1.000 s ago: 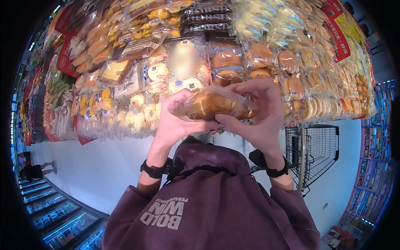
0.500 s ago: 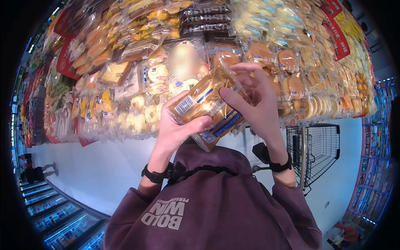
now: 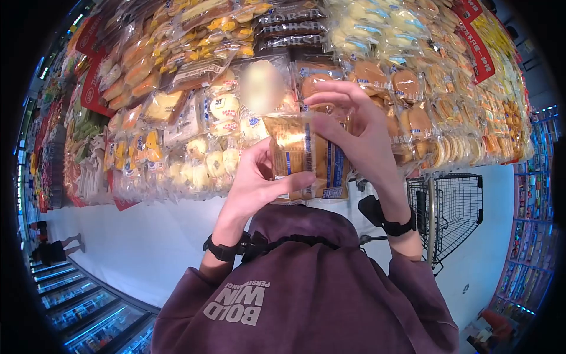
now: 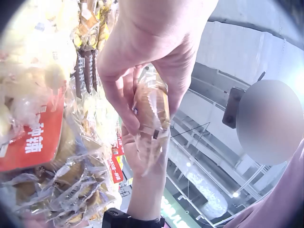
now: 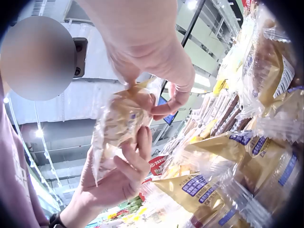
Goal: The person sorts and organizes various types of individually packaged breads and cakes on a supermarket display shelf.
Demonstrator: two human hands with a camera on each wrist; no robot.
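Observation:
A packaged bread (image 3: 292, 147) in a glossy clear and gold wrapper with blue print is held up in front of the chest, between both hands. On its left side, the left hand (image 3: 250, 183) grips the lower part, thumb across the printed face and fingers behind. The right hand (image 3: 368, 138) pinches the upper right of the wrapper, its thumb on the face and other fingers raised beyond the top edge. Seen from the right wrist, the wrapper (image 5: 121, 123) hangs below the right hand (image 5: 147, 47), with the left hand's fingers (image 5: 135, 161) against it.
A display heaped with bagged breads (image 3: 206, 112) stretches beyond the hands, with red signs (image 3: 474, 41) at its sides. A wire shopping cart (image 3: 454, 212) stands at the right. Another person (image 3: 56, 248) is far left, near glass-fronted cases (image 3: 88, 312).
The bread package has been turned from its brown bread side to its printed face, then swung from a slant to nearly upright. Both hands keep hold of it, and the right fingers have spread upward.

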